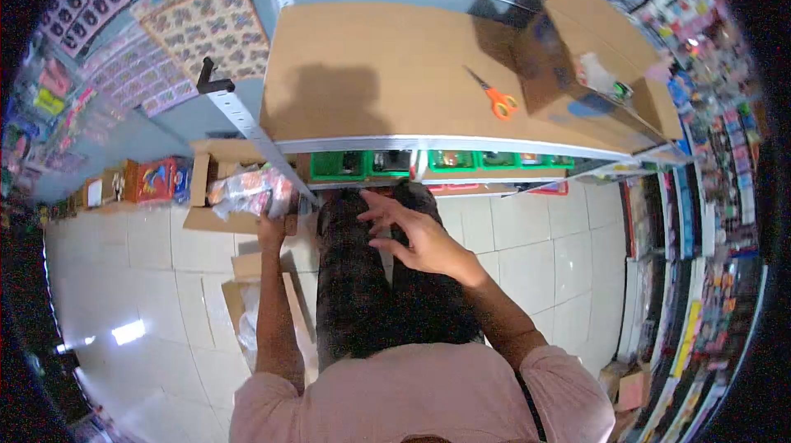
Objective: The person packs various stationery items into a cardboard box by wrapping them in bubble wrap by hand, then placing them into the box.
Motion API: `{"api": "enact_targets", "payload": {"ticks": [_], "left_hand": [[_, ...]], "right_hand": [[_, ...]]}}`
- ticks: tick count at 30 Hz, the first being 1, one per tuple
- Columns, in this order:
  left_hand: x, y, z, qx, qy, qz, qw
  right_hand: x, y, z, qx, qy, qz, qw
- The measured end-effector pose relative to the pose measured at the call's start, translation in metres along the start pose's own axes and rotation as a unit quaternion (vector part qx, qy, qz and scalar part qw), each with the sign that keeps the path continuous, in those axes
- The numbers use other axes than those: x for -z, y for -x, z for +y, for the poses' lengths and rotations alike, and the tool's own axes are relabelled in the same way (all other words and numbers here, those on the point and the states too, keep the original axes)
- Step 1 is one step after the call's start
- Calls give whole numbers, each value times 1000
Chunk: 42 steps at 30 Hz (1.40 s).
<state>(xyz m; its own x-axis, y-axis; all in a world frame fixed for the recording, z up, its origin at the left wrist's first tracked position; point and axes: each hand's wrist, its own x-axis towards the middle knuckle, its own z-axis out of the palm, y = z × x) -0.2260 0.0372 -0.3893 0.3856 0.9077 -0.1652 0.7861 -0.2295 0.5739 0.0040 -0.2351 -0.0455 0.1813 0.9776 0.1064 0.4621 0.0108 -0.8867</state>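
Note:
My left hand [271,230] is at the right side of an open cardboard box [216,219] on the floor. It is closed at the lower edge of a clear plastic packet [243,189] with colourful contents, which overlaps the box; the fingertips are partly hidden. Over my dark-trousered legs, my right hand [416,239] is held in the air with its fingers apart and nothing in them. Ahead of it, under the shelf, are green trays [451,161] of small goods. Orange-handled scissors [494,98] lie on the brown shelf top [412,56].
An open carton [601,64] stands at the shelf's right end. A metal upright [247,126] rises at the left corner, near my left arm. Another cardboard box [241,295] with plastic inside lies beside my left forearm. Packed display racks [700,295] line the right side.

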Motion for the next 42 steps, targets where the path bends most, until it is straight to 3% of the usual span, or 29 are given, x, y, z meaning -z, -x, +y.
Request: {"api": "enact_targets", "payload": {"ticks": [1,2,3,6,9,13,14,19,24,26,28,31,34,36,37,38,39,42], "left_hand": [[5,8,-8,-78,-22,8,997],[10,21,-9,-84,87,-2,993],[17,33,-8,-86,192,-13,978],[59,78,24,0,239,-43,970],[92,119,62,-25,297,-14,955],[135,166,102,-86,277,44,956],[147,177,112,-53,302,33,951],[185,217,84,-114,298,129,939],[223,279,59,60,369,184,909],[217,278,27,59,340,223,912],[221,276,37,114,362,237,894],[205,240,40,94,377,196,900],[183,191,55,43,382,137,913],[182,168,92,97,313,74,942],[173,149,102,140,335,42,931],[167,138,108,110,320,22,941],[140,124,93,38,240,64,968],[192,138,163,95,253,31,962]], "right_hand": [[-2,3,-7,2,-2,4,1000],[-4,6,-13,3,-7,6,1000],[-7,9,-18,10,-15,7,1000],[-14,22,-29,39,-25,9,999],[-22,34,-42,76,5,5,997],[-34,51,-49,79,18,10,997],[-35,54,-53,96,32,11,995],[-45,69,-70,131,-56,42,989],[-37,64,-75,160,-59,42,984],[-29,55,-74,142,-39,51,988],[-25,39,-68,135,-39,56,988],[-20,2,-43,144,-7,35,989],[-21,-35,-32,80,-3,-66,995],[-21,-54,-27,122,87,-125,981],[-21,-65,-26,143,130,-150,970],[-21,-72,-27,149,116,-176,966],[-21,-76,-31,152,102,-202,962],[-13,-83,-59,105,47,-256,960]]}}
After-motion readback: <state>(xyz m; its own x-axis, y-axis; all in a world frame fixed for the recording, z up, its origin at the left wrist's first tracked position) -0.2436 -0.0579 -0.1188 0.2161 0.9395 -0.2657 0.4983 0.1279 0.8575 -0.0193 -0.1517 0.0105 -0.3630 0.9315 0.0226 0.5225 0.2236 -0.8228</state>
